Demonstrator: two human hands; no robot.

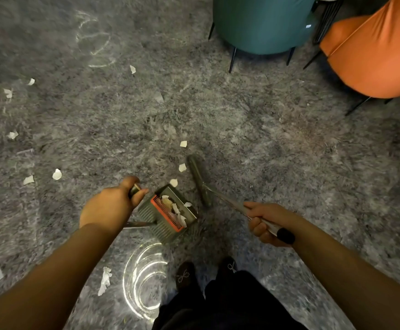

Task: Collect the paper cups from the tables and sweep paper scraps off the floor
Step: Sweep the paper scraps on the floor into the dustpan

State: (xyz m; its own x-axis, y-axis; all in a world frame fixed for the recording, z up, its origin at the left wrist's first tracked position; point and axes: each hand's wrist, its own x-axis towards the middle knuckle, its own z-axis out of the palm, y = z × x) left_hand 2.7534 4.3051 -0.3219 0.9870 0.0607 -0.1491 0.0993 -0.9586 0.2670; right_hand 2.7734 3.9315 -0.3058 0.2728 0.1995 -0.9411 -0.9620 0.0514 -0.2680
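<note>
Sweeping is under way: the grey long-handled dustpan [170, 211] is gripped by the left hand [112, 206], the grey broom [200, 181] by the right hand [268, 222]. Nearby white paper scraps [182, 167] would next need brushing in.

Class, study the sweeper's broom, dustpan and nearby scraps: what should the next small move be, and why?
Probably a short stroke of the broom head leftward toward the dustpan. Three paper scraps lie between broom and pan mouth, the nearest at its lip. The right hand grips the broom handle; the left hand holds the pan's handle.
</note>
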